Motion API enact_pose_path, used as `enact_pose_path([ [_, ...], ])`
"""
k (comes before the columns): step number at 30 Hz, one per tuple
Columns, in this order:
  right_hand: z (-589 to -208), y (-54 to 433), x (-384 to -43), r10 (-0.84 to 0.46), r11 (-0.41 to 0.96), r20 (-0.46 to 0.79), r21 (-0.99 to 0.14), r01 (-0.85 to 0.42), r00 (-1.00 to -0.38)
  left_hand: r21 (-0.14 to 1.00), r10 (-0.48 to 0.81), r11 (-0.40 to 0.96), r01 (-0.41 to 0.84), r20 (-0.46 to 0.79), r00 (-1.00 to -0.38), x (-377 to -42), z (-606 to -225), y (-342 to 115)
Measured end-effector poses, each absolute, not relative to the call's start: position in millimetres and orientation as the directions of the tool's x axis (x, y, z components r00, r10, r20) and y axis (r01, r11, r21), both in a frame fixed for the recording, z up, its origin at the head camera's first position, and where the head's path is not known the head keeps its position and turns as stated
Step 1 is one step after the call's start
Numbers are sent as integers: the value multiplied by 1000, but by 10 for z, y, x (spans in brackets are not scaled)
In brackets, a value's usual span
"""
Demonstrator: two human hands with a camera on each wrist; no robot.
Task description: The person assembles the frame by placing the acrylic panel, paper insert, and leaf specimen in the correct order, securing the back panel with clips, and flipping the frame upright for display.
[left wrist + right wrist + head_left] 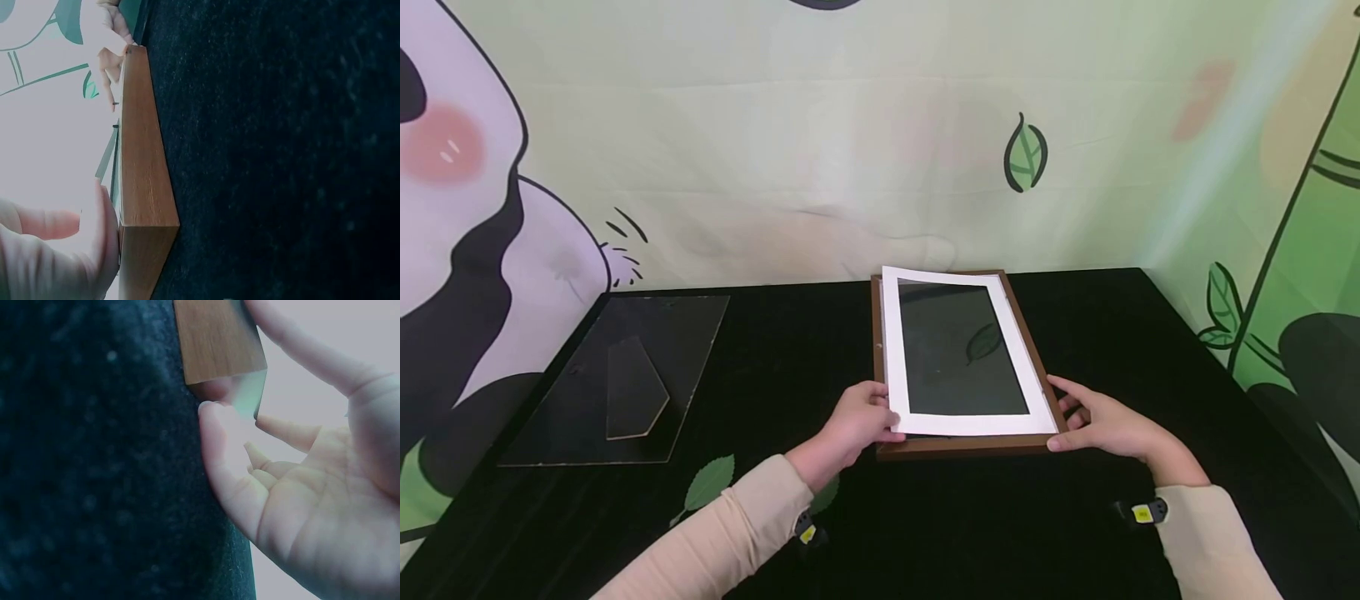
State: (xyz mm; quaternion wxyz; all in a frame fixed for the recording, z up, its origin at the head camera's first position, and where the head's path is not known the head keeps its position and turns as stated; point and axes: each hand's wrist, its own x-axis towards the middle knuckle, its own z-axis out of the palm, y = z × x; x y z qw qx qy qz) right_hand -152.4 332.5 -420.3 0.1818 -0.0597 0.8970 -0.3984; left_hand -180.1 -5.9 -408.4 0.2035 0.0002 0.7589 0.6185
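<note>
A brown wooden picture frame [970, 447] lies on the black table, its wood close up in the left wrist view. A white mat [970, 423] with a rectangular window sits over it, slightly askew, its far left corner overlapping the frame's far edge. My left hand [861, 421] pinches the mat near its close left corner; some of those fingers are hidden. At the frame's near right corner, my right hand [1108, 429] holds the wood, thumb at the corner and index finger farther up the side. The right wrist view shows its fingertips at the frame's end face [240, 390].
A black backing board [580, 375] with a folded stand [636, 396] lies on the left of the table. Printed leaves [711, 482] show on the black cloth near my left forearm. Behind the table hangs a cartoon-printed backdrop [760, 150].
</note>
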Motion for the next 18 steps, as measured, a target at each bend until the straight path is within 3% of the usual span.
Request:
enact_pose_path([
  [18, -4194, 3330, -1532, -249, 670, -286, -740, 48, -925, 890, 256, 448, -84, -218, -942, -1861, -4073, -123],
])
